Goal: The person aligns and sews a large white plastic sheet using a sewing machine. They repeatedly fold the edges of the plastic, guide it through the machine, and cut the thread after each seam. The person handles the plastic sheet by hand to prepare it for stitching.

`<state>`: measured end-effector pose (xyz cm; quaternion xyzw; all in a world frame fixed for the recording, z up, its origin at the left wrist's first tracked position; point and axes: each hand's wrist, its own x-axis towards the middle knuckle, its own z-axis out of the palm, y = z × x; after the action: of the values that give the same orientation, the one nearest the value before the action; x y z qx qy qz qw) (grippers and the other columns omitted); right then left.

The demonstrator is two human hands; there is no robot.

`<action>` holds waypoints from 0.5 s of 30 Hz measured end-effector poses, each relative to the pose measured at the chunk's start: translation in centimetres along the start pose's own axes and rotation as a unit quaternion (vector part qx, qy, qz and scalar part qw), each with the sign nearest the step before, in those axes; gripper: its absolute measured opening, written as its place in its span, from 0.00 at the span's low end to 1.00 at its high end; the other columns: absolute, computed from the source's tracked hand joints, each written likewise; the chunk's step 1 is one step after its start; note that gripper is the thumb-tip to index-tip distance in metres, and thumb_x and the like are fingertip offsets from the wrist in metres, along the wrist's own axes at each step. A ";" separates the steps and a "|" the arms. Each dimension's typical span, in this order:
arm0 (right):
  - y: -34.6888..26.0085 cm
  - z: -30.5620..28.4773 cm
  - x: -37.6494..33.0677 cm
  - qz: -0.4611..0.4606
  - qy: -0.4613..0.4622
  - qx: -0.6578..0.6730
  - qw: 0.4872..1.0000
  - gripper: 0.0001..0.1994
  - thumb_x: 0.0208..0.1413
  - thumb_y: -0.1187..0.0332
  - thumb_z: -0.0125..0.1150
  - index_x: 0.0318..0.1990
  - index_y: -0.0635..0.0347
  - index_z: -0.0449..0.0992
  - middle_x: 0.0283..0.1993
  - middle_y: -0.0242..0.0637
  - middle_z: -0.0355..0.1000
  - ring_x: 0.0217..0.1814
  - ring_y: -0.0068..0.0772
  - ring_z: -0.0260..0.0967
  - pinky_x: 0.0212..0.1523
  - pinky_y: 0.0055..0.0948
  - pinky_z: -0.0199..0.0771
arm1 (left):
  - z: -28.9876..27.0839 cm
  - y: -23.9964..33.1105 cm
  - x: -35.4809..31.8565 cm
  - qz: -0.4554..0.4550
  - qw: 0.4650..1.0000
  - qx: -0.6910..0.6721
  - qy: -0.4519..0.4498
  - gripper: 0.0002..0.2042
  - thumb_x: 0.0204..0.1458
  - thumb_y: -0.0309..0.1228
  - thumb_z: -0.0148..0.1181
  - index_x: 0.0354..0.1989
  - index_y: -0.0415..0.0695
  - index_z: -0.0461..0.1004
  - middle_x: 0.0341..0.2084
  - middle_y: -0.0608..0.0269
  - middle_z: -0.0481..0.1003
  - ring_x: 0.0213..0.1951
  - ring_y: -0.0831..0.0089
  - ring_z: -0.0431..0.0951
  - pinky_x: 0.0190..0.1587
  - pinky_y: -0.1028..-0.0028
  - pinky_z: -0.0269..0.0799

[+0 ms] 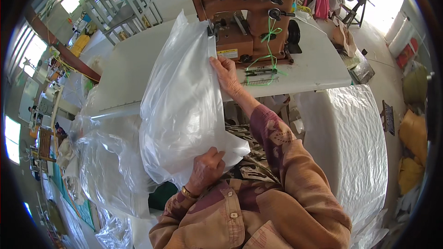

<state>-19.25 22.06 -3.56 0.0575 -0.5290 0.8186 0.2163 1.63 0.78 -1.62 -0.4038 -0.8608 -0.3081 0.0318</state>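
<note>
A large sheet of clear plastic film (182, 92) runs from the brown sewing machine (249, 0) down over the table's front edge to my lap. Its upper right edge lies under the machine's needle and presser foot (211, 30). Just below the foot, my right hand (225, 74) pinches that edge between thumb and fingers. Lower down, near my waist, my left hand (207, 168) is closed on the film's bottom part. A yellow bracelet circles my left wrist.
Green string (271, 34) hangs on the machine, beside small snips (260, 71) on the pale table (314, 64). A stack of folded plastic film (353, 143) stands at the right. More loose film (110, 170) hangs at the left. A metal rack (122, 11) stands behind.
</note>
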 end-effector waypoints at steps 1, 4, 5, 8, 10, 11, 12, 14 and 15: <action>-0.6 0.5 -0.3 0.003 -0.002 0.000 1.000 0.17 0.63 0.59 0.60 0.26 0.60 0.72 0.24 0.18 0.64 0.27 0.11 0.55 0.28 0.19 0.58 | -0.3 -0.2 0.7 0.000 1.000 0.004 0.000 0.09 0.44 0.21 0.58 0.35 0.39 0.79 0.26 0.55 0.70 0.24 0.56 0.75 0.26 0.62 0.72; -2.0 1.3 -1.1 0.023 0.013 0.010 1.000 0.17 0.63 0.59 0.60 0.26 0.60 0.72 0.24 0.19 0.63 0.27 0.11 0.54 0.28 0.20 0.58 | -1.2 -1.0 3.5 0.012 1.000 0.016 -0.002 0.05 0.46 0.23 0.57 0.32 0.39 0.76 0.26 0.54 0.69 0.25 0.54 0.75 0.27 0.60 0.72; -2.2 1.2 -1.1 0.026 0.020 -0.023 0.999 0.18 0.64 0.59 0.59 0.25 0.61 0.71 0.23 0.20 0.63 0.27 0.11 0.54 0.28 0.22 0.58 | -1.3 -1.4 4.5 0.024 0.999 0.021 -0.002 0.04 0.46 0.23 0.57 0.31 0.39 0.75 0.26 0.54 0.68 0.25 0.53 0.75 0.27 0.59 0.72; -1.3 0.3 -0.8 0.001 0.006 -0.062 0.998 0.16 0.65 0.57 0.58 0.31 0.62 0.77 0.26 0.21 0.70 0.27 0.09 0.60 0.28 0.17 0.62 | -2.0 -2.1 7.4 0.055 0.998 0.024 0.018 0.08 0.44 0.20 0.55 0.33 0.38 0.78 0.25 0.54 0.68 0.22 0.55 0.73 0.25 0.61 0.69; -0.9 0.2 -0.8 -0.013 0.012 -0.068 0.998 0.16 0.65 0.59 0.57 0.28 0.61 0.74 0.24 0.19 0.67 0.26 0.09 0.58 0.27 0.18 0.60 | -2.6 -2.0 9.2 0.055 0.998 0.027 0.022 0.08 0.44 0.19 0.55 0.33 0.38 0.77 0.25 0.54 0.68 0.22 0.55 0.73 0.25 0.61 0.69; -0.8 0.2 -0.8 -0.016 0.015 -0.069 0.997 0.17 0.66 0.59 0.56 0.27 0.61 0.74 0.24 0.19 0.66 0.26 0.09 0.57 0.26 0.18 0.59 | -2.7 -2.3 10.1 0.059 0.997 0.035 0.029 0.08 0.44 0.19 0.55 0.33 0.37 0.77 0.25 0.53 0.68 0.22 0.55 0.73 0.25 0.62 0.69; -0.8 0.2 -0.8 -0.018 0.018 -0.070 0.997 0.17 0.66 0.60 0.56 0.27 0.60 0.73 0.24 0.18 0.66 0.26 0.09 0.56 0.26 0.18 0.59 | -2.9 -2.4 10.9 0.061 0.997 0.038 0.029 0.08 0.44 0.19 0.55 0.33 0.37 0.77 0.25 0.53 0.68 0.23 0.55 0.73 0.26 0.61 0.69; -1.4 0.6 -1.0 -0.020 0.033 -0.069 0.997 0.18 0.65 0.61 0.57 0.24 0.61 0.69 0.22 0.19 0.60 0.27 0.11 0.52 0.25 0.21 0.55 | -3.3 -2.5 12.8 0.064 0.996 0.047 0.034 0.08 0.44 0.19 0.55 0.33 0.38 0.78 0.25 0.53 0.68 0.23 0.55 0.73 0.26 0.61 0.69; -1.4 0.7 -1.0 -0.020 0.040 -0.069 0.997 0.19 0.65 0.62 0.57 0.23 0.62 0.67 0.21 0.19 0.57 0.27 0.13 0.50 0.25 0.23 0.54 | -3.2 -2.8 13.8 0.073 0.995 0.047 0.048 0.07 0.44 0.20 0.55 0.32 0.37 0.77 0.25 0.53 0.68 0.23 0.54 0.74 0.26 0.61 0.69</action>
<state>-17.85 21.65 -2.37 0.0203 -0.5736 0.7775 0.2569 -10.25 6.92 3.76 -0.4485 -0.8399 -0.2835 0.1145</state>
